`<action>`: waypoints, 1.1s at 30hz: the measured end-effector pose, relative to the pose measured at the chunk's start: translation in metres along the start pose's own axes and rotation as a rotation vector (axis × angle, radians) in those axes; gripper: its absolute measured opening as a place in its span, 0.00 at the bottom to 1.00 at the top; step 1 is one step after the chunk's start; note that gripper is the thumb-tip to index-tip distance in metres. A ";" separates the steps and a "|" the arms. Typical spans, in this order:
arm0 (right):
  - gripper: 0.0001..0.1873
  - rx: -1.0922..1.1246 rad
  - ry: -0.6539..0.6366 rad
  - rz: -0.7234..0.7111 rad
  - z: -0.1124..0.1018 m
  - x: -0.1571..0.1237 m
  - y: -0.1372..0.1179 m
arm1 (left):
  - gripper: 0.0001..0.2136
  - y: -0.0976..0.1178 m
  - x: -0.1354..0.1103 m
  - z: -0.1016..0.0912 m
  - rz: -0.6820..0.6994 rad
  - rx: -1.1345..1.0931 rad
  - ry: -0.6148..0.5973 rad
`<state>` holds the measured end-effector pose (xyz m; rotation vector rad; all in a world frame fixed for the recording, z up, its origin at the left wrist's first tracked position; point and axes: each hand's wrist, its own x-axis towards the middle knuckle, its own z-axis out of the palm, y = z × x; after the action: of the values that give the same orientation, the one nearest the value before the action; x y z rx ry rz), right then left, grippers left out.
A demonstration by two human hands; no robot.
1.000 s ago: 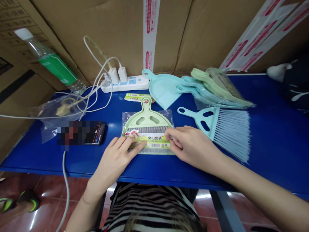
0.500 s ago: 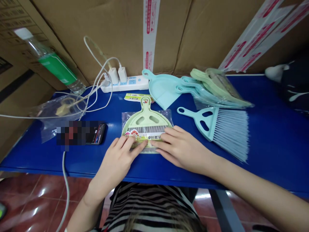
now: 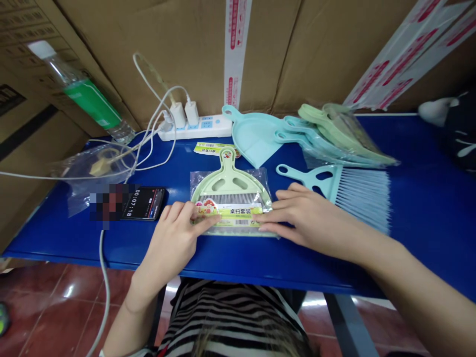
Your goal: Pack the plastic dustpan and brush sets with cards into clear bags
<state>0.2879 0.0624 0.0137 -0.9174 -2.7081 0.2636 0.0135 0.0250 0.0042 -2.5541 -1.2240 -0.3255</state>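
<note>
A light green dustpan and brush set [image 3: 227,181] lies flat in a clear plastic bag, handle pointing away from me. Across its lower part runs a yellow and white label [image 3: 240,211] with mushroom pictures at the left end. My left hand [image 3: 177,229] rests at the bag's left edge, its thumb stretched onto the label and its fingers bent but apart from the thumb. From the right, my right hand [image 3: 303,215] lays outstretched fingers on the label's other end. Both hands are open, pressing on the package.
Behind lie a loose blue dustpan [image 3: 256,134], several bagged sets [image 3: 334,139] and a loose label [image 3: 211,148]. A blue brush [image 3: 364,193] lies right, partly under my right arm. Left are a phone [image 3: 148,203], cables, a power strip [image 3: 208,126] and a bottle [image 3: 92,106].
My hands have moved apart along the label, the right one rightward and the left slightly leftward, uncovering more of the label. The whole view has shifted a little.
</note>
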 end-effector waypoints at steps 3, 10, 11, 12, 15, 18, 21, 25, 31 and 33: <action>0.12 0.042 -0.048 0.016 -0.005 -0.004 0.008 | 0.26 -0.006 -0.003 -0.002 -0.024 -0.016 0.006; 0.16 0.080 -0.096 0.060 -0.006 -0.006 0.013 | 0.24 -0.023 -0.015 -0.005 -0.089 -0.008 0.032; 0.17 0.075 -0.101 0.065 -0.006 -0.005 0.012 | 0.24 -0.024 -0.016 -0.006 -0.098 -0.010 0.032; 0.18 0.064 -0.105 0.072 -0.007 -0.005 0.012 | 0.24 -0.025 -0.017 -0.006 -0.104 -0.016 0.029; 0.20 0.026 -0.105 0.096 -0.007 -0.002 0.010 | 0.22 -0.024 -0.017 -0.008 -0.115 -0.046 0.020; 0.22 0.015 -0.079 0.108 -0.006 0.000 0.009 | 0.18 -0.018 -0.014 -0.008 -0.131 -0.095 0.034; 0.21 0.027 -0.030 0.074 -0.003 0.003 0.006 | 0.12 -0.012 -0.010 -0.004 -0.170 -0.137 0.069; 0.21 -0.040 0.088 0.030 0.005 0.007 -0.001 | 0.13 -0.004 -0.004 0.001 -0.229 -0.137 0.090; 0.20 -0.184 0.228 -0.013 0.017 0.011 -0.010 | 0.13 0.009 0.002 0.004 -0.246 -0.002 0.146; 0.19 -0.207 0.245 -0.050 0.020 0.012 -0.012 | 0.13 0.012 0.002 0.005 -0.242 0.045 0.161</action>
<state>0.2659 0.0588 0.0003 -0.8700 -2.5578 -0.1340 0.0247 0.0208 -0.0016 -2.2942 -1.4613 -0.5384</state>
